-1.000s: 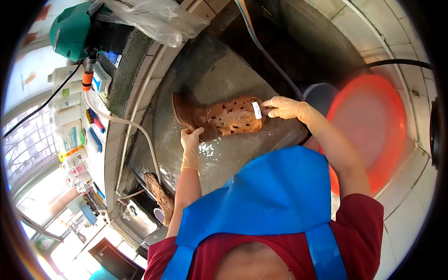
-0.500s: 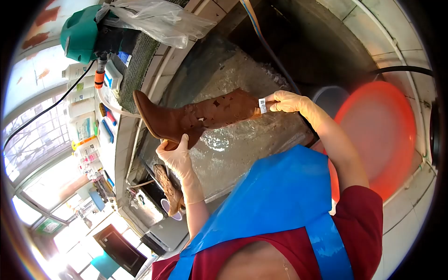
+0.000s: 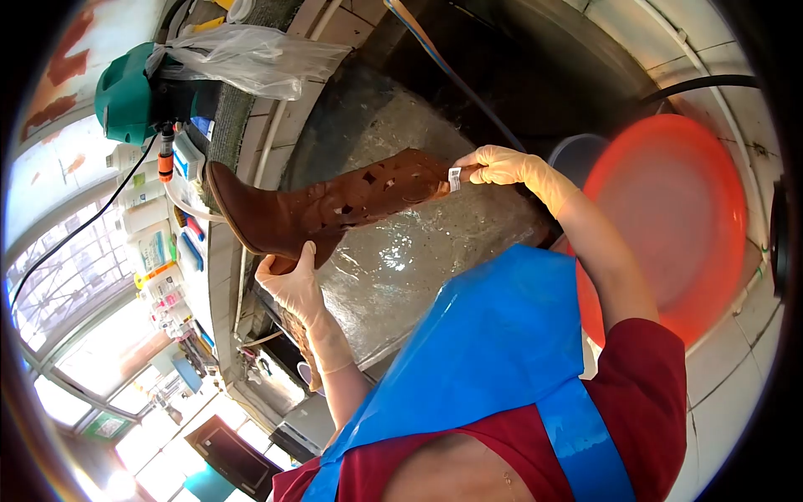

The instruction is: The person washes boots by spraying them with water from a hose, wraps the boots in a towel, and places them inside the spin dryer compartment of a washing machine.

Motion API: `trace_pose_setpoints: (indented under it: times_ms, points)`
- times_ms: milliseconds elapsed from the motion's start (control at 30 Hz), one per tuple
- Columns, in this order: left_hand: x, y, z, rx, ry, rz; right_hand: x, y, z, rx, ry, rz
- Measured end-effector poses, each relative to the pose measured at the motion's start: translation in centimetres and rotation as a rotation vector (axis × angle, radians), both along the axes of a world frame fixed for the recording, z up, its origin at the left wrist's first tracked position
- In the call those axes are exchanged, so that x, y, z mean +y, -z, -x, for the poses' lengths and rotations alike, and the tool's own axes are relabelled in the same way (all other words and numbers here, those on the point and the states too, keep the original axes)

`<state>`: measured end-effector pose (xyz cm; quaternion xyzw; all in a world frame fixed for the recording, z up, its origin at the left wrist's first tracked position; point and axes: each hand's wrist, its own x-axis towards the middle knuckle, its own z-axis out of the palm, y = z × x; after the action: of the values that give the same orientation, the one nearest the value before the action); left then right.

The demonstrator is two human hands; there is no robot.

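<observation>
A tall brown cowboy boot (image 3: 276,209) with cut-out shapes along its shaft lies sideways in the air, toe to the left. My left hand (image 3: 294,284), in a thin pale glove, is closed around the heel from below. At the other end, my gloved right hand (image 3: 502,167) pinches the top edge of the shaft. A small white tag (image 3: 454,179) hangs there beside my right fingers. Beneath the boot is a wet, shiny grey surface (image 3: 393,259). Part of a second, patterned tan boot (image 3: 299,339) shows behind my left forearm.
To the right stands a large orange-red basin (image 3: 669,226), with a grey bucket (image 3: 577,159) behind it. A green machine (image 3: 125,96) with a hose sits at upper left near a clear plastic bag (image 3: 251,63). Bottles and brushes line the ledge at left. A thin hose (image 3: 460,79) crosses the back.
Both hands and the boot have shifted slightly left in view, and its toe stays to the left. The grip at heel and shaft top is unchanged. Less of the tan boot shows.
</observation>
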<state>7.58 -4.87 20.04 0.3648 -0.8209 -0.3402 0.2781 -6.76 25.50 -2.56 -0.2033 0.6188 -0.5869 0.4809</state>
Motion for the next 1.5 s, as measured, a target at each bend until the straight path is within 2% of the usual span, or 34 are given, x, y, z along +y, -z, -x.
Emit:
trace_pose_setpoints:
  times_ms: [67, 167, 267, 333, 367, 400, 467, 500, 533, 600, 667, 733, 767, 800, 867, 900, 933, 1067, 1167, 1200, 1233, 1333, 1367, 1500]
  points:
    - [-1.2, 1.4, -0.5, 0.0, -0.002, -0.038, 0.3, -0.4, 0.2, 0.022, -0.018, -0.018]
    - [-3.9, 5.0, -1.6, -0.122, -0.085, -0.259, 0.2, -2.0, 0.9, 0.019, -0.038, 0.037]
    - [-8.4, 10.0, -2.6, -0.222, -0.154, -0.549, -0.7, -3.3, 1.5, -0.025, -0.081, -0.096]
    - [-11.7, 13.7, -3.6, -0.234, -0.172, -0.631, -1.3, -1.9, 1.4, 0.066, -0.085, -0.032]
    - [-12.6, 14.8, -3.6, -0.251, -0.185, -0.712, -1.5, -2.8, 1.4, 0.214, -0.119, -0.041]
    - [-13.1, 15.2, -3.4, -0.248, -0.183, -0.718, -2.0, -3.0, 1.4, 0.174, -0.176, -0.053]
    - [-13.8, 16.0, -3.3, -0.539, -0.192, -0.617, -3.5, -5.4, 0.8, 0.226, -0.241, -0.119]
    - [-15.7, 18.5, -4.7, -0.566, -0.063, -0.435, -4.1, -7.8, 0.3, 0.231, -0.22, -0.17]
    - [-15.3, 18.5, -4.2, -0.565, -0.062, -0.436, -4.9, -8.4, -0.5, 0.267, -0.209, -0.215]
    - [-13.3, 18.9, -3.1, -0.437, 0.208, 0.234, -5.7, -10.4, -1.6, 0.204, -0.17, -0.176]
    - [-6.0, 15.2, 0.3, -0.313, 0.263, -0.225, -6.8, -9.6, -3.7, 0.311, -0.083, -0.11]
    - [0.7, 10.0, 3.4, -0.507, 0.218, -0.341, -8.0, -11.2, -4.3, 0.292, -0.127, -0.134]
    - [1.7, 10.1, 4.3, -0.592, 0.225, -0.333, -8.3, -11.6, -4.8, 0.337, -0.09, -0.14]
    - [3.2, 7.6, 6.2, -0.754, 0.332, -0.188, -8.5, -11.9, -5.2, 0.38, -0.053, -0.144]
    - [0.8, 11.5, 5.1, -0.69, 0.276, -0.022, -8.8, -12.1, -5.6, 0.446, -0.019, -0.133]
    - [-0.3, 12.0, 4.7, -0.624, 0.401, 0.131, -9.0, -12.3, -5.7, 0.471, -0.036, -0.166]
    - [0.0, 10.7, 4.7, -0.634, 0.381, 0.169, -9.2, -12.6, -6.1, 0.49, -0.051, -0.2]
    - [0.5, 3.3, 2.7, -0.697, 0.319, 0.218, -10.5, -17.2, -7.4, 0.65, -0.086, -0.241]
    - [0.2, -1.5, 0.8, -0.638, 0.162, 0.124, -12.6, -19.9, -9.0, 0.829, -0.09, -0.124]
    - [-0.1, -2.6, 0.1, -0.607, 0.101, 0.128, -13.2, -21.5, -8.9, 0.835, -0.166, -0.125]
    - [-0.3, -3.9, -0.4, -0.623, 0.125, 0.306, -14.0, -22.8, -9.0, 0.828, -0.189, -0.134]
    - [-2.2, -5.8, -3.0, -0.531, 0.044, 0.199, -16.0, -24.9, -10.1, 0.865, -0.261, -0.123]
    - [-2.0, -6.1, -3.7, -0.597, 0.048, 0.3, -16.4, -25.3, -10.5, 0.897, -0.302, -0.122]
    - [-2.3, -6.6, -4.6, -0.569, 0.052, 0.279, -17.0, -25.1, -12.4, 0.876, -0.294, -0.082]
